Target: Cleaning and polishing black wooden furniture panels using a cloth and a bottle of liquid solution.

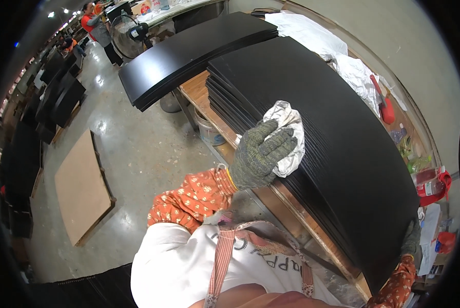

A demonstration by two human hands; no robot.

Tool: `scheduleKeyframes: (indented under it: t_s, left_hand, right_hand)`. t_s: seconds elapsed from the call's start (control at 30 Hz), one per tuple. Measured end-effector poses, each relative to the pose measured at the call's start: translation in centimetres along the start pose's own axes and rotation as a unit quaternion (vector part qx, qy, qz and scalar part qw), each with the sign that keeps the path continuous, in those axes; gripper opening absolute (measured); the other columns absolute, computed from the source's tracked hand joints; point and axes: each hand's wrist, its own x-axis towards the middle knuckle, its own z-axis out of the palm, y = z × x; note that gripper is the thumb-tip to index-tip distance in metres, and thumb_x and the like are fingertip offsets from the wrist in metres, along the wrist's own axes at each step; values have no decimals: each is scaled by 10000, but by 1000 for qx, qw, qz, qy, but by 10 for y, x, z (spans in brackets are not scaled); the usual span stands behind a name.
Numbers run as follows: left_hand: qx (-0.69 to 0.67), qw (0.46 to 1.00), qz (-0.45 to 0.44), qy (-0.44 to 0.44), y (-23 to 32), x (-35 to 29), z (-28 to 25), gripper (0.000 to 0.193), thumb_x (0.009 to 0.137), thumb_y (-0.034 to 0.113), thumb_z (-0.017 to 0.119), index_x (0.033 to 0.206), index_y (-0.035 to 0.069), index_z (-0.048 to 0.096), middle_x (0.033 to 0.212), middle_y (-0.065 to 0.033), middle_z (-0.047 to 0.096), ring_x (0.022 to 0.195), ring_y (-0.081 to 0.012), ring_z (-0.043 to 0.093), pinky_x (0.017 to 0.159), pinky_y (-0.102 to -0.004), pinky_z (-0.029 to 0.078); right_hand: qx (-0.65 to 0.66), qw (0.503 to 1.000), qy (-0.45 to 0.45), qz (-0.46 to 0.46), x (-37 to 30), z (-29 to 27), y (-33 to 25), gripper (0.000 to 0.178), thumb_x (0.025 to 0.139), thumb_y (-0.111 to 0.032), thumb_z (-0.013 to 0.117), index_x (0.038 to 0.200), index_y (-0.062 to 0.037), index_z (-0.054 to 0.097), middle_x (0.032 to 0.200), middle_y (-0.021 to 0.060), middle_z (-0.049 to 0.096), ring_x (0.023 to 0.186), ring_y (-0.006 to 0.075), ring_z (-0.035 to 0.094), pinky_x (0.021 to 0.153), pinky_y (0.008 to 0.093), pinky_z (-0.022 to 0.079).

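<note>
A stack of long black panels [312, 102] lies on a wooden workbench, its layered edges facing me. My left hand [263, 151], in a grey-green knitted glove, presses a crumpled white cloth [290, 131] against the top panel near its front edge. Its fingers curve over the cloth. At the right end of the stack, my gloved right hand [410, 237] touches the panel's end. Its fingers are dark and partly hidden, so their grip is unclear.
Another pile of black panels [189, 56] sits at the far left. White cloths [312, 33], a red-handled tool [387, 110] and a bottle [430, 186] line the wall side. A bucket [208, 131] stands below the bench; a brown board [83, 187] lies on the floor. A person [97, 31] stands beyond.
</note>
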Motion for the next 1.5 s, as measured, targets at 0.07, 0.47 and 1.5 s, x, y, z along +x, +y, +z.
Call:
scheduleKeyframes:
  t_s: [0.07,0.47,1.5]
  left_hand:
    - [-41,999,22,4,-16,4,-10,518,719,267,649,1214,139,566,1274,-57,541,1241,-274,452,1047,-427,367]
    - [91,989,-101,-52,-190,39,-69,320,813,210,537,1126,226,601,1218,-102,568,1088,-285,543,921,-406,436]
    - [21,991,86,-102,-106,38,-54,469,680,230,653,1122,96,567,1059,-116,587,1012,-292,552,899,-428,431]
  right_hand:
    - [-30,997,-44,53,1,-3,-8,454,971,-339,373,1352,-94,408,1302,206,487,1176,384,478,982,436,388]
    - [-103,987,-44,120,4,-13,-38,479,962,-412,315,1332,-124,415,1164,237,578,1067,435,538,898,487,426]
    - [-93,979,-18,182,16,31,27,506,947,-434,356,1332,-113,418,1213,247,547,1115,449,504,939,499,409]
